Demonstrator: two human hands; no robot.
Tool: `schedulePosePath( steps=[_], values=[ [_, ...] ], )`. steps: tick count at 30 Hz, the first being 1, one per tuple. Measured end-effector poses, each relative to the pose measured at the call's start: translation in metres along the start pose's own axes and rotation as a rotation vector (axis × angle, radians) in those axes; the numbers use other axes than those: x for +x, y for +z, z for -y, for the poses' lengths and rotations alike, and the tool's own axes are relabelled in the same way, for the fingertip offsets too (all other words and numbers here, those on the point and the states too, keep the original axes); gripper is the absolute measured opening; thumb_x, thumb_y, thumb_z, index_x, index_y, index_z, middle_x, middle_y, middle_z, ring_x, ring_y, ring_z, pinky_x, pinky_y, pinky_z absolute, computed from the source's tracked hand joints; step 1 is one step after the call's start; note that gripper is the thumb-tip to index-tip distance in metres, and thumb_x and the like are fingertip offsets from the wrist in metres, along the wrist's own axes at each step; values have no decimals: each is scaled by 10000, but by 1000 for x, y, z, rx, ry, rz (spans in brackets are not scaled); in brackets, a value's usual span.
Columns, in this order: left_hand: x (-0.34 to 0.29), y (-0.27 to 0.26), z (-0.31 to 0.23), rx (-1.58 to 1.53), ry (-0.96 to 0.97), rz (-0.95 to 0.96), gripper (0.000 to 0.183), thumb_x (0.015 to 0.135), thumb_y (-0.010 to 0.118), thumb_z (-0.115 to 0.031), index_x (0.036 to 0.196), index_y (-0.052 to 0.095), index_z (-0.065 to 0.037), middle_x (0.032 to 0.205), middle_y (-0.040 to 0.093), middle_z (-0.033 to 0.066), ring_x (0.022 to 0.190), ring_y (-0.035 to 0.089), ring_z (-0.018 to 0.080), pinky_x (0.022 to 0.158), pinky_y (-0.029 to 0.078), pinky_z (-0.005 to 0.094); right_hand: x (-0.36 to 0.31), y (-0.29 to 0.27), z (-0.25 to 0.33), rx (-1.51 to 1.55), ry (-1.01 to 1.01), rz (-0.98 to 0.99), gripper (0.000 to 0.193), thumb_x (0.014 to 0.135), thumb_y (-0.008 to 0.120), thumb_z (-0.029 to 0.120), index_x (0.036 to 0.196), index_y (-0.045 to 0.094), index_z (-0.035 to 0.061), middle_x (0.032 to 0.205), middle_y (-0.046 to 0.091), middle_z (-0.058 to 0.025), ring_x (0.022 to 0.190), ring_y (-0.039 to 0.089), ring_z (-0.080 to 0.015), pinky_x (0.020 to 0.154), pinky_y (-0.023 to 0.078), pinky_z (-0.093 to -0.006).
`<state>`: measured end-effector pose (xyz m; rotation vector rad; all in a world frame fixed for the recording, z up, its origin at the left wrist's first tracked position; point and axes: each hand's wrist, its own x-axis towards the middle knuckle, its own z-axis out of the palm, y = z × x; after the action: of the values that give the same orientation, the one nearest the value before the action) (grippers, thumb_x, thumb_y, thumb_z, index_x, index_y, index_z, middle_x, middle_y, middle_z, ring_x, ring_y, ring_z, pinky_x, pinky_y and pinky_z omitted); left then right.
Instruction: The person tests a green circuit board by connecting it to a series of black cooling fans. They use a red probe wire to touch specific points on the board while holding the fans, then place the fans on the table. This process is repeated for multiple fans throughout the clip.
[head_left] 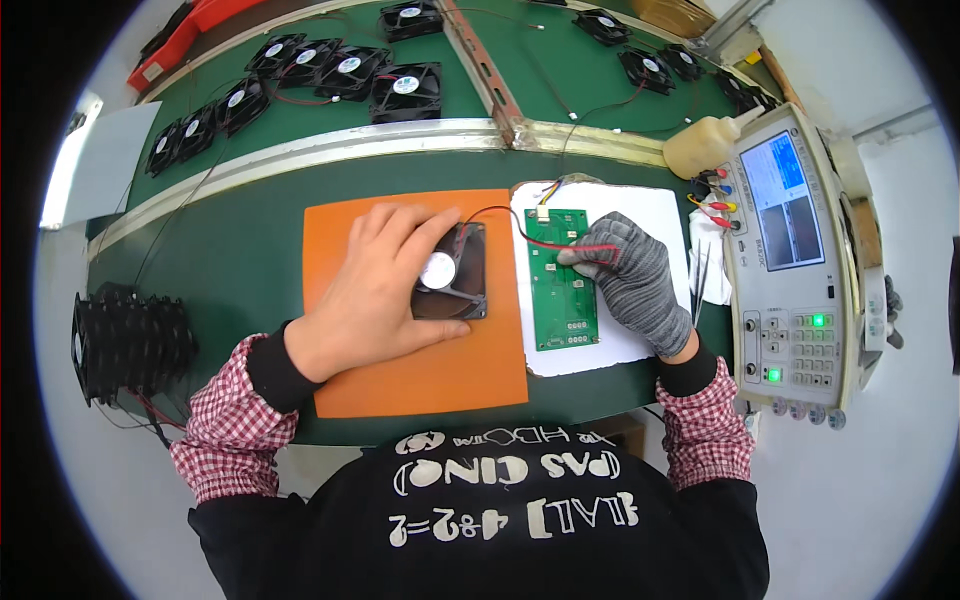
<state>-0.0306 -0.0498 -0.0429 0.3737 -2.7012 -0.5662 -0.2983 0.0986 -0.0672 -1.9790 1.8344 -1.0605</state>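
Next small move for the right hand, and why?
Probably lower the red-and-black lead toward a white connector on the green board: the gloved right hand pinches it right over the board, while the left hand steadies the fan on the orange mat. The lead's tip is hidden, so check it first.

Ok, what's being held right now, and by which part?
The left hand holds the black fan by its frame, thumb at the near edge. The right hand pinches the fan's red-and-black lead; its plug can't be made out.
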Motion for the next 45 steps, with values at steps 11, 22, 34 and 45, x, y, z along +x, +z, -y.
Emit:
schedulePosePath(
  steps=[11, 22, 34, 45],
  values=[
    [-30, -61, -59, -1501, 41, 249, 676, 889, 596, -541, 1179, 553, 68, 1016, 639, 240, 923, 632, 316, 763, 516, 421, -1, -2, -4, 72, -1, -49, 178, 719, 736, -11, 874, 705, 70, 880, 625, -74, 890, 625, -247, 815, 523, -348],
    [-25, -48, -36, -70, 558, -489, 1009, 680, 662, -724, 1293, 478, 55, 1046, 655, 215, 958, 644, 321, 750, 521, 367, -2, 0, 4, 62, -7, -73, 146, 732, 747, 32, 862, 699, 79, 880, 637, -72, 884, 638, -256, 810, 532, -353],
    [147, -13, 107, 352, -279, -17, 1045, 615, 873, -399, 1445, 370, -13, 1420, 452, 197, 1307, 434, 349, 1130, 256, 492, -3, -3, 7, 429, 194, -348, 293, 850, 728, 105, 1116, 630, 29, 908, 645, -55, 792, 605, -117, 749, 501, -257],
    [43, -14, -76, -140, 834, 363, 466, 743, 640, -131, 1200, 559, -167, 1262, 508, 94, 1226, 459, 366, 1036, 387, 484, -7, 0, 26, -60, -434, -161, 548, 713, 758, 100, 1239, 605, 123, 1133, 579, -115, 1024, 599, -330, 893, 495, -438]
  ],
)
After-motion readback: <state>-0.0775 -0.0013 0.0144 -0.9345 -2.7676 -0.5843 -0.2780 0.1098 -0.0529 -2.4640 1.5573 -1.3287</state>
